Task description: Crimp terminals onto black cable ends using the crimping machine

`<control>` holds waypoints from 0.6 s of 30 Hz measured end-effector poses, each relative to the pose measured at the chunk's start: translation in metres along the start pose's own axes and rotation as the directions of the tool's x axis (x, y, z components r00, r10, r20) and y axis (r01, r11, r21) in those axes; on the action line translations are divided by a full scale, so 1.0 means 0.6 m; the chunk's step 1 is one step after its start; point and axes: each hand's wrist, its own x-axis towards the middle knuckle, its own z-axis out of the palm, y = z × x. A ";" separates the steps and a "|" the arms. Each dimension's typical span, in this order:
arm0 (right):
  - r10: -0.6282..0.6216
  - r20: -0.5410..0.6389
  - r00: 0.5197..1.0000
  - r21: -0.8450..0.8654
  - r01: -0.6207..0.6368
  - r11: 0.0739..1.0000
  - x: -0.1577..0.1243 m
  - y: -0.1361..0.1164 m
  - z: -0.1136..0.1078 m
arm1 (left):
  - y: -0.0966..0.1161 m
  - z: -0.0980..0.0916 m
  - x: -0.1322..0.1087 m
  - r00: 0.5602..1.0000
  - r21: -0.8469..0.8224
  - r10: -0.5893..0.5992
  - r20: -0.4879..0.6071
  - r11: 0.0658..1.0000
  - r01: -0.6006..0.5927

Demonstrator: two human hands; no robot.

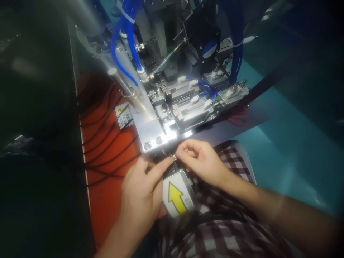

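My left hand (142,186) and my right hand (201,159) meet just below the front edge of a metal machine plate (150,125). Both pinch a tiny silvery part (174,156) between fingertips, the left forefinger stretched toward it and the right thumb and forefinger closed on it. What the part is stays too small to name. Under the hands lies a white label with a yellow arrow (176,197).
A machine with blue air hoses (126,46), pneumatic cylinders (196,104) and a black fan (208,44) fills the top. Black cables (107,143) run over an orange-red surface (104,200) at the left. Checked cloth (215,218) lies below; a teal surface (282,143) spreads right.
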 end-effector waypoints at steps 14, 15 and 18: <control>-0.023 0.008 1.000 -0.090 0.024 0.996 -0.001 0.005 0.000 | 0.004 -0.002 -0.001 1.000 0.003 -0.025 0.011 1.000 0.025; -0.014 0.009 1.000 -0.094 0.015 0.995 -0.001 0.004 0.000 | 0.004 -0.002 -0.002 1.000 0.001 -0.025 0.011 1.000 0.025; 0.056 0.045 0.997 -0.053 -0.053 0.997 -0.001 -0.002 -0.004 | 0.003 -0.001 -0.002 1.000 -0.008 -0.025 0.009 1.000 0.025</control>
